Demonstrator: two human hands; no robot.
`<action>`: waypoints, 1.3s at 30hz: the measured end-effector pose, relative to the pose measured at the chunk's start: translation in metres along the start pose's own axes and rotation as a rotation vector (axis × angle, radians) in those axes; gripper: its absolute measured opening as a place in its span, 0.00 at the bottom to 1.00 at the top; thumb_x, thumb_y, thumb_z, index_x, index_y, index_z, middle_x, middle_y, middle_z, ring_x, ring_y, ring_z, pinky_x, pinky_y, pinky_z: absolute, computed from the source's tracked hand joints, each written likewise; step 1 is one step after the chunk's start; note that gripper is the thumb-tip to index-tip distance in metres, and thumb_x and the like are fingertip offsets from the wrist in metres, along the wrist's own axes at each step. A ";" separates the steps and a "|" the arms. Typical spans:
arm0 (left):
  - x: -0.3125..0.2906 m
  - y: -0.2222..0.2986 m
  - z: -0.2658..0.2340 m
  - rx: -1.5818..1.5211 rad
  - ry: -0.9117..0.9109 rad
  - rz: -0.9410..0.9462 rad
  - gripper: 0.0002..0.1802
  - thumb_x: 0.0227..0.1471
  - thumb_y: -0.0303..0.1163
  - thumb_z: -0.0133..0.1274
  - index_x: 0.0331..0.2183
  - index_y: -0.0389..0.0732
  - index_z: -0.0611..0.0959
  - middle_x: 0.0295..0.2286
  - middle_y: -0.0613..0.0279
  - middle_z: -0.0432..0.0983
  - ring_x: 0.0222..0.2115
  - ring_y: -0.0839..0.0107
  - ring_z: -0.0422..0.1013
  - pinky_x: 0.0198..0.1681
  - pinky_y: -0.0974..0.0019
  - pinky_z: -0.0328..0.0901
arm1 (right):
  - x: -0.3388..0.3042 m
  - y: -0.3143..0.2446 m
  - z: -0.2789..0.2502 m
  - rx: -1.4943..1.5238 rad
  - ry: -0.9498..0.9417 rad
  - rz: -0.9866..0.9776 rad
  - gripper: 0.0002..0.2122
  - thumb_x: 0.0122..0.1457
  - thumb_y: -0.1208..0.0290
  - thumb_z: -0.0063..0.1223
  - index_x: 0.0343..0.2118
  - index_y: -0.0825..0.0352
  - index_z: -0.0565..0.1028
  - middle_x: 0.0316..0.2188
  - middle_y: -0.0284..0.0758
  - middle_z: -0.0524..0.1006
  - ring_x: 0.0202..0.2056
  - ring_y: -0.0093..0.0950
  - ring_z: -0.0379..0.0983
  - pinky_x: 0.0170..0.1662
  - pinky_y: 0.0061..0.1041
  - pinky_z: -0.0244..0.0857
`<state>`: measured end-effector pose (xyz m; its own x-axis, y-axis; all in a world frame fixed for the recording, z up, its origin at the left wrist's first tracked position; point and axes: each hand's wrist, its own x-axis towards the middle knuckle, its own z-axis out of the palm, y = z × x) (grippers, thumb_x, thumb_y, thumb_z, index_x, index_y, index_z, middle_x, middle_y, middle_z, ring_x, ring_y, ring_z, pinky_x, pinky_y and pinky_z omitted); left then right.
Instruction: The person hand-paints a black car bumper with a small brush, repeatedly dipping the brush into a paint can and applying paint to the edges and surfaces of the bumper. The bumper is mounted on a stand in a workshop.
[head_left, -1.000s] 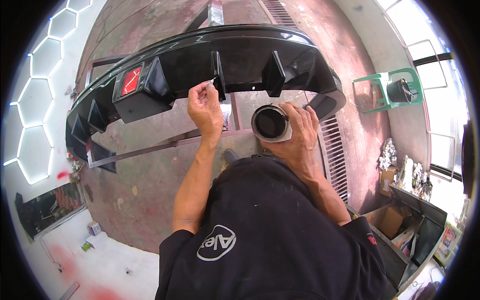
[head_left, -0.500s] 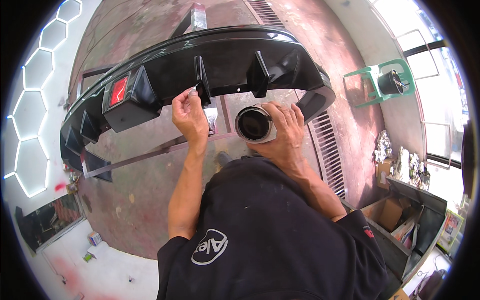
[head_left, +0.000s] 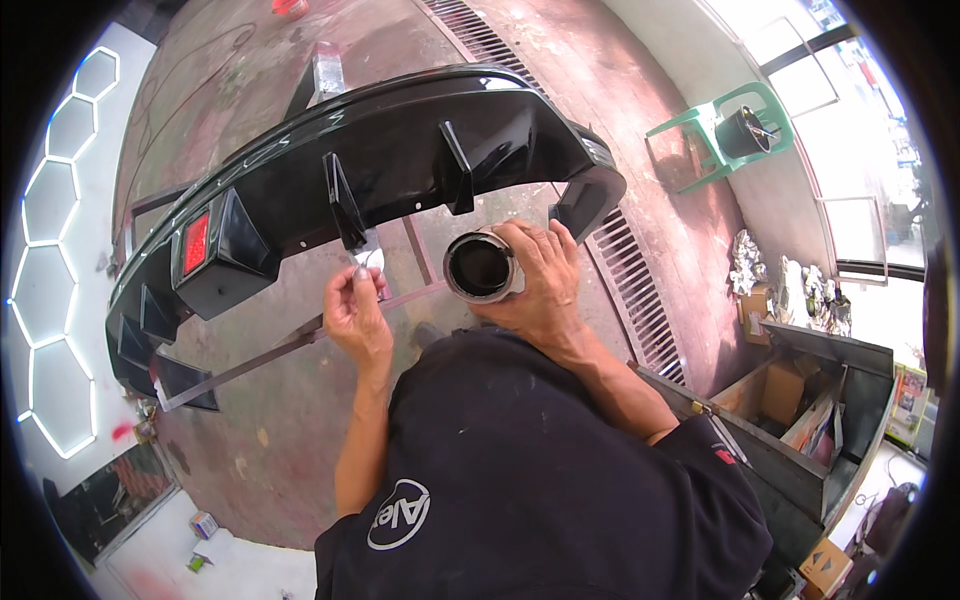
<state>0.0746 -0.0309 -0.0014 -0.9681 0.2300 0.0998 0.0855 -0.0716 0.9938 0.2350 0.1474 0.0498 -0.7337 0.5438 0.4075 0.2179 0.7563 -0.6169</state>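
A glossy black rear car diffuser with several fins and a red light at its left rests on a metal stand before me. My right hand grips a round metal exhaust tip, its dark opening facing me, just below the diffuser's right part. My left hand pinches a small shiny metal piece at the lower end of a central fin. My black shirt fills the lower middle.
A floor drain grate runs along the reddish concrete floor on the right. A green plastic chair holding a dark round part stands at the upper right. An open metal box with cartons sits at the right. Hexagon lights line the left wall.
My left hand has dropped from the diffuser's underside and now pinches the shiny piece lower at the fin's end. My right hand still holds the exhaust tip. The view has shifted.
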 end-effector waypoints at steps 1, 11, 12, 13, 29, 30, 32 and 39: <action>-0.005 0.006 -0.002 0.007 -0.010 0.006 0.08 0.69 0.28 0.57 0.45 0.33 0.82 0.34 0.57 0.85 0.32 0.75 0.79 0.41 0.69 0.75 | 0.001 0.001 0.000 0.001 0.003 -0.005 0.42 0.34 0.60 0.83 0.58 0.57 0.75 0.55 0.34 0.78 0.58 0.36 0.73 0.70 0.54 0.50; -0.051 0.065 -0.011 0.096 0.118 0.119 0.08 0.67 0.22 0.56 0.47 0.33 0.80 0.34 0.55 0.84 0.31 0.73 0.78 0.38 0.70 0.75 | 0.027 -0.007 0.011 0.085 -0.127 -0.192 0.44 0.33 0.58 0.83 0.59 0.56 0.73 0.55 0.32 0.77 0.57 0.37 0.74 0.70 0.56 0.50; -0.057 0.072 -0.010 0.110 0.127 0.142 0.09 0.66 0.21 0.57 0.47 0.33 0.80 0.34 0.55 0.84 0.31 0.74 0.78 0.38 0.70 0.75 | 0.030 -0.008 0.012 0.096 -0.145 -0.220 0.44 0.33 0.58 0.83 0.59 0.56 0.73 0.55 0.32 0.77 0.57 0.37 0.74 0.70 0.56 0.50; -0.063 0.077 -0.009 0.130 0.136 0.155 0.09 0.65 0.20 0.58 0.47 0.34 0.81 0.34 0.56 0.84 0.30 0.74 0.78 0.38 0.70 0.75 | 0.031 -0.010 0.014 0.109 -0.172 -0.240 0.44 0.33 0.58 0.83 0.59 0.56 0.74 0.55 0.32 0.77 0.57 0.37 0.74 0.70 0.56 0.50; -0.093 0.155 -0.028 1.278 0.094 0.322 0.12 0.47 0.23 0.68 0.36 0.44 0.88 0.21 0.65 0.75 0.21 0.62 0.72 0.25 0.58 0.65 | 0.054 -0.070 0.061 0.217 -0.359 -0.784 0.41 0.31 0.54 0.82 0.55 0.52 0.77 0.54 0.27 0.77 0.59 0.32 0.72 0.71 0.57 0.48; -0.094 0.157 -0.035 1.299 0.100 0.310 0.11 0.47 0.24 0.69 0.36 0.44 0.88 0.22 0.65 0.75 0.21 0.62 0.72 0.25 0.58 0.65 | 0.052 -0.077 0.065 0.232 -0.368 -0.797 0.40 0.33 0.54 0.82 0.55 0.51 0.77 0.54 0.27 0.77 0.59 0.32 0.72 0.70 0.57 0.48; -0.097 0.161 -0.050 1.330 0.102 0.281 0.11 0.47 0.26 0.69 0.36 0.45 0.88 0.22 0.65 0.75 0.21 0.62 0.72 0.25 0.58 0.65 | 0.045 -0.092 0.074 0.258 -0.385 -0.821 0.38 0.35 0.54 0.81 0.55 0.51 0.77 0.54 0.27 0.77 0.58 0.31 0.72 0.70 0.58 0.48; -0.114 0.171 -0.108 1.356 0.086 0.178 0.10 0.46 0.26 0.69 0.35 0.46 0.88 0.21 0.65 0.73 0.21 0.62 0.72 0.25 0.57 0.65 | 0.015 -0.144 0.106 0.313 -0.392 -0.893 0.35 0.40 0.57 0.78 0.55 0.51 0.76 0.52 0.27 0.77 0.57 0.31 0.73 0.69 0.59 0.50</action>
<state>0.1740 -0.1745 0.1516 -0.9269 0.2536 0.2766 0.3226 0.9150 0.2422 0.1244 0.0081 0.0738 -0.7167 -0.3711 0.5904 -0.6479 0.6676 -0.3669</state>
